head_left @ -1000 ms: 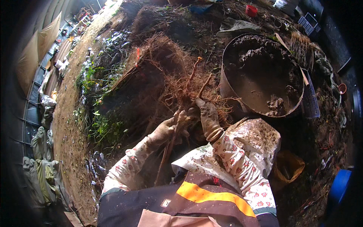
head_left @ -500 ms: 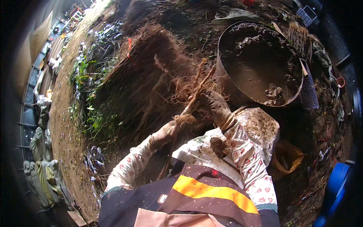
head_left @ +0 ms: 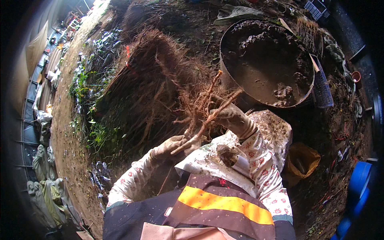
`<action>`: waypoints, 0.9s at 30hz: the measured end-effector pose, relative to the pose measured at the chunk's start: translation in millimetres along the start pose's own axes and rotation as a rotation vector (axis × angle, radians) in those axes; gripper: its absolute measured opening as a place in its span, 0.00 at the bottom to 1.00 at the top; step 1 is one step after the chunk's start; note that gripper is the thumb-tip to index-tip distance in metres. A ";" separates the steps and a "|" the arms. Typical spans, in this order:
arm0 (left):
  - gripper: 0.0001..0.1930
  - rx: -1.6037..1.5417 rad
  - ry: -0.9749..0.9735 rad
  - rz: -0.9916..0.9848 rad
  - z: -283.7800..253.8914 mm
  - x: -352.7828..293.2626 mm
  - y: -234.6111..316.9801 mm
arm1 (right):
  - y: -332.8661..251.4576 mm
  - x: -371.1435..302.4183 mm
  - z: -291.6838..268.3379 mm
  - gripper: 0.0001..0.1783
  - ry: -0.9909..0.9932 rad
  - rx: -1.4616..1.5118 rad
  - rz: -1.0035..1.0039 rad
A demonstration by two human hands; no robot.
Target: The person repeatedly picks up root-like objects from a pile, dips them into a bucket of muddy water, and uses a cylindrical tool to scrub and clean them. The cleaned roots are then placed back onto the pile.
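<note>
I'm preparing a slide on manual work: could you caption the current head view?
Gloved left hand and right hand handling rooted stems near a round, muddy tub.

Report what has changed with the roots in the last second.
The thick root stem has tipped further right, its lower end now showing beside the left hand. That hand and the right hand stay on the roots; the muddy tub and red-tied bundle stay put.

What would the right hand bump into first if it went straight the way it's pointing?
Probably the tangled roots just ahead of the right hand's fingers. Farther along lies the big brown root pile, though depth is hard to judge.
</note>
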State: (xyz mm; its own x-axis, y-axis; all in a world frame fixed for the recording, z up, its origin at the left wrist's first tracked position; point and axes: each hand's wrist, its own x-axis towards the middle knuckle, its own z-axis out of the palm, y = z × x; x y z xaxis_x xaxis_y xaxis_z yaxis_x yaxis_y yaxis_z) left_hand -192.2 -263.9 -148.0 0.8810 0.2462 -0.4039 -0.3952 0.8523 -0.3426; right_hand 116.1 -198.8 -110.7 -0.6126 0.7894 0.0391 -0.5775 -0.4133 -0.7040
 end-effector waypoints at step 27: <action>0.22 1.798 0.452 0.591 109.5 44.6 -65.1 | -20.7 -10.4 40.1 0.42 0.927 -1.433 0.134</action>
State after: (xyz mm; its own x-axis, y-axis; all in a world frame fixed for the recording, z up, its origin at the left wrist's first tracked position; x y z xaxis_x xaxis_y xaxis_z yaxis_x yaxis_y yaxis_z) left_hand -98.7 -257.9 -50.9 0.5213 0.7647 -0.3788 0.3734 0.1947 0.9070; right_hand 112.8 -216.7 -68.1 0.1796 0.9788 -0.0980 0.6738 -0.1950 -0.7127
